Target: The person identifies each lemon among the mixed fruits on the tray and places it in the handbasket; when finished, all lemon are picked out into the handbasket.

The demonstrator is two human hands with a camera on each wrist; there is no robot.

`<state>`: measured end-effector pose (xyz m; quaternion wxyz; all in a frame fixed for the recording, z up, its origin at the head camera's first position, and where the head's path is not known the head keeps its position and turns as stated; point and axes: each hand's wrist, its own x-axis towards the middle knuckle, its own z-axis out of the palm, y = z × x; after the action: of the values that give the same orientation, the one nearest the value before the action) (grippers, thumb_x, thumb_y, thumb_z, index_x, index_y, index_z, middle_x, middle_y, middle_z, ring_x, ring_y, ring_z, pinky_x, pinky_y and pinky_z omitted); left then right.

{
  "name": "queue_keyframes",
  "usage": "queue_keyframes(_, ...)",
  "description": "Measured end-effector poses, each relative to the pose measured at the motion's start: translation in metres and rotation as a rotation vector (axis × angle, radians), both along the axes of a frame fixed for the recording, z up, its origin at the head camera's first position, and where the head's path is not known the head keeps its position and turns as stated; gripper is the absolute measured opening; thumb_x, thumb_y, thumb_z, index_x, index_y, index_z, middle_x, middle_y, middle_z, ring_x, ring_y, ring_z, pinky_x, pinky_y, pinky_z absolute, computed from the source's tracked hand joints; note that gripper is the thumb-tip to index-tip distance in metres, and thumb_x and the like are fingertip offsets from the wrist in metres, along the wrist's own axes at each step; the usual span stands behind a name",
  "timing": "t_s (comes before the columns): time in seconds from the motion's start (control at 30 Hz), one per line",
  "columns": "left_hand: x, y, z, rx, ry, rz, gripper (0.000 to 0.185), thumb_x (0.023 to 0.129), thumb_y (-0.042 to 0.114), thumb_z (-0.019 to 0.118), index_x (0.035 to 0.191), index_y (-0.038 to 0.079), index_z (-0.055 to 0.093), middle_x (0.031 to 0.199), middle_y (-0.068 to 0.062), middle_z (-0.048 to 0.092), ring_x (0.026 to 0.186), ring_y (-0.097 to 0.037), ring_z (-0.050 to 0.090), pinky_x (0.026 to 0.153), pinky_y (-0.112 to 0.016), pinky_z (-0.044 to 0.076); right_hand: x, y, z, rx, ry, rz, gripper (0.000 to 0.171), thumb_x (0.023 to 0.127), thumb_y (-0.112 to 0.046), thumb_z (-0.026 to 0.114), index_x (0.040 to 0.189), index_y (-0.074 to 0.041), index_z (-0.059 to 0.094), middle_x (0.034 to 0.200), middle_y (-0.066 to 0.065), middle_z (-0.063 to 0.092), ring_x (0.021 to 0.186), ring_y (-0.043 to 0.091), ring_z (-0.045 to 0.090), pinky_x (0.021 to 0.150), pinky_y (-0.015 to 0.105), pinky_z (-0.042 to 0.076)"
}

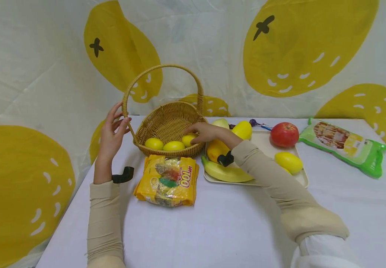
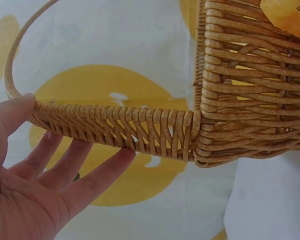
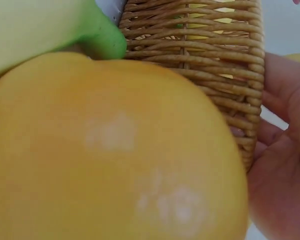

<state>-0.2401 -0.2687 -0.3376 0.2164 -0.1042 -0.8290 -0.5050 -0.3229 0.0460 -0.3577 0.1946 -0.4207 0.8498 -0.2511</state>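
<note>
A wicker basket (image 1: 169,119) with a tall arched handle (image 1: 166,66) stands at the back of the table. Near its left foot, my left hand (image 1: 111,130) pinches the handle, thumb on one side and fingers on the other; the left hand (image 2: 45,190) shows this close up. Inside the basket lie a left lemon (image 1: 154,143), a middle lemon (image 1: 174,146) and a right lemon (image 1: 188,140). Reaching over the right rim, my right hand (image 1: 206,132) grips the right lemon. In the right wrist view that hand (image 3: 287,165) is partly behind the rim; its lemon is hidden.
A yellow candy bag (image 1: 167,180) lies before the basket. On the right, a cream tray (image 1: 263,143) holds a banana (image 1: 227,172), an orange-yellow fruit (image 3: 115,150), a red fruit (image 1: 284,134) and lemons (image 1: 288,162). A green snack packet (image 1: 345,145) lies farther right.
</note>
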Motion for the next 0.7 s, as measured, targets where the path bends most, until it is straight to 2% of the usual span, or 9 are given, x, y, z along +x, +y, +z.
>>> queue_keyframes(0.2,0.002,0.000,-0.001,-0.003,0.013,-0.008,0.057,0.100,0.018,0.055,0.152,0.027,0.034,0.129,-0.015,0.052,0.104,-0.002,0.060,0.081,-0.026,0.058,0.002,0.012,-0.004,-0.139,-0.079,0.032,0.041,0.096,-0.014,0.062,0.134,0.002,0.056,0.138,0.017,0.054,0.132,0.034,0.044,0.112,0.047,0.036)
queue_keyframes(0.33,0.003,0.001,-0.001,0.004,0.015,-0.014,0.056,0.100,0.018,0.055,0.152,0.027,0.034,0.128,-0.014,0.052,0.103,0.000,0.059,0.081,-0.023,0.057,0.004,0.018,-0.006,-0.187,-0.131,0.028,0.041,0.096,-0.016,0.063,0.133,0.000,0.057,0.139,0.014,0.053,0.134,0.031,0.043,0.113,0.047,0.035)
queue_keyframes(0.5,0.004,0.001,-0.001,0.010,0.013,-0.011,0.056,0.101,0.019,0.054,0.152,0.028,0.034,0.129,-0.013,0.052,0.103,-0.001,0.059,0.080,-0.020,0.056,0.014,0.026,0.001,-0.207,-0.135,0.029,0.044,0.096,-0.018,0.063,0.136,-0.001,0.054,0.143,0.014,0.050,0.134,0.032,0.042,0.112,0.049,0.035)
queue_keyframes(0.7,0.004,0.001,0.001,0.000,0.003,-0.008,0.056,0.101,0.019,0.054,0.152,0.029,0.034,0.131,-0.018,0.051,0.104,-0.002,0.059,0.080,-0.018,0.055,0.029,0.043,0.011,-0.261,-0.129,0.012,0.047,0.095,-0.016,0.064,0.138,0.000,0.052,0.142,0.014,0.050,0.131,0.035,0.045,0.108,0.048,0.040)
